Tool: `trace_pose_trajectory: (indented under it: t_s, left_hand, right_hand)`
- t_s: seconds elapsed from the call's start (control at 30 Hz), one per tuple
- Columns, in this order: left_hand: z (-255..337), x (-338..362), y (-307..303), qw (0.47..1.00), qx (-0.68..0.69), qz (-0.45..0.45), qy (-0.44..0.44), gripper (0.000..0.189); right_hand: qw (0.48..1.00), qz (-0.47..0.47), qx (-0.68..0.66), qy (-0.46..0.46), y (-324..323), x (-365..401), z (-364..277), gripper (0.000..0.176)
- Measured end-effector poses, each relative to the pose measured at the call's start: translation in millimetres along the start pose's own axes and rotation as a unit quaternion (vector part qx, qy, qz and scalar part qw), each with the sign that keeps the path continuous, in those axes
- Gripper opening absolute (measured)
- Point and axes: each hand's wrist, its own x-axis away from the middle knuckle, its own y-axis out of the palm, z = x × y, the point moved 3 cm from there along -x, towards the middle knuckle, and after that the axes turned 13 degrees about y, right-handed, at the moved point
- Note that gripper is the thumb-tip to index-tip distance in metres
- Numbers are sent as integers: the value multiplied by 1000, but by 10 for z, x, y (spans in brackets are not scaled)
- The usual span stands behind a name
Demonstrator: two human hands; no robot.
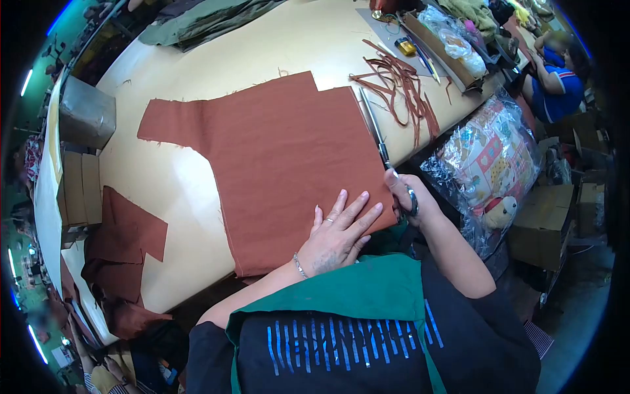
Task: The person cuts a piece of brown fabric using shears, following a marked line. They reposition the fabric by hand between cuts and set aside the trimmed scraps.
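Observation:
A large rust-brown fabric piece [282,144] lies flat on the pale table, its near edge reaching over the front. Pressed flat on its lower right part is my left hand [341,230], fingers spread, with a ring and a bracelet. My right hand [417,200] grips the dark handles of long metal scissors [375,125]. Their blades point away from me along the fabric's right edge. How far the blades are apart is hard to make out. Beyond the scissors, a tangle of thin rust-brown fabric strips [400,85] rests on the table.
Dark green cloth [203,23] lies at the table's far edge. More rust-brown cloth [125,236] hangs at the left near a metal box [87,111]. A cardboard tray [441,49] holds plastic bags. Right of the table are a plastic-wrapped bundle [489,164], cartons [541,223] and a seated person [558,85].

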Motion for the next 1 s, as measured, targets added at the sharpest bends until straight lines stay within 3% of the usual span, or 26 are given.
trace_pose_trajectory:
  t_s: [0.1,0.17,0.23,0.27,0.3,0.33,0.37,0.4,0.5,0.57,0.67,0.77,0.9,1.0]
  left_hand:
    - [-18,42,-12,1000,1,-17,3,52]
    - [-43,120,-105,1000,-6,13,0,52]
    - [-118,298,-286,996,-24,75,-42,52]
    - [-172,455,-398,988,-39,122,-84,51]
    - [-220,635,-495,966,-115,163,-163,54]
    - [-310,852,-561,934,-214,239,-160,58]
    - [-340,1056,-600,905,-245,268,-224,57]
    - [-378,1229,-622,885,-248,299,-257,56]
    - [-242,1451,-478,855,-234,244,-393,55]
    - [-258,1398,-348,849,-265,279,-362,43]
    - [-345,1367,-229,876,-199,334,-286,19]
    - [-467,1422,-213,873,-125,375,-286,14]
    - [-613,1398,-523,880,-215,330,-264,12]
    - [-922,1436,-1132,817,-380,284,-327,12]
  right_hand:
    - [992,-4,-124,19,-116,-38,39,62]
    - [994,6,-111,-10,-236,-9,-48,62]
    - [991,106,7,-78,-357,61,-236,60]
    - [965,189,147,-107,-466,43,-322,59]
    - [900,296,276,-163,-540,-33,-356,59]
    - [871,329,323,-172,-506,-16,-478,52]
    - [838,360,367,-180,-464,32,-618,47]
    - [847,340,354,-205,-403,19,-725,43]
    - [792,315,399,-338,-160,-232,-981,42]
    - [794,256,397,-383,74,-493,-1098,36]
    - [796,151,378,-448,373,-770,-1222,35]
    - [778,141,402,-462,423,-772,-1288,36]
    - [806,154,427,-381,345,-691,-1222,32]
    - [830,165,469,-253,423,-251,-1099,31]
